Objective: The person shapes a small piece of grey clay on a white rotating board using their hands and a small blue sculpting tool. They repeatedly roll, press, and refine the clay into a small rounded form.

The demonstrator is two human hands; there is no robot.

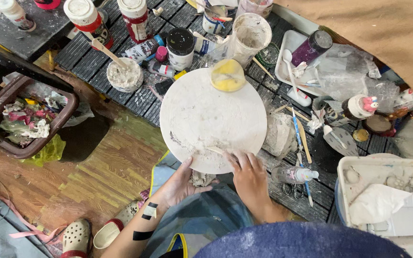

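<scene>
White plaster dust coats the round board (213, 119), whose near edge the left hand (180, 184) grips from below, beside a grey clay lump (201, 178). The right hand (249, 177) pinches a thin wooden stick (216, 151) against the board, just beyond its fingertips.

1. Above and left of the round white board (213, 119) stand two white jars with red labels (88, 18), close together.
2. Just above the board's top edge stands a white tub with a black lid (180, 48).
3. Far upper left of the board, a small white bottle with a reddish label (14, 13).
4. Right of the board lies a clear squeeze bottle with a white cap (295, 175).
5. Upper right of the board, a dark tube of purple glitter (311, 48) rests on a white tray (284, 59).
</scene>
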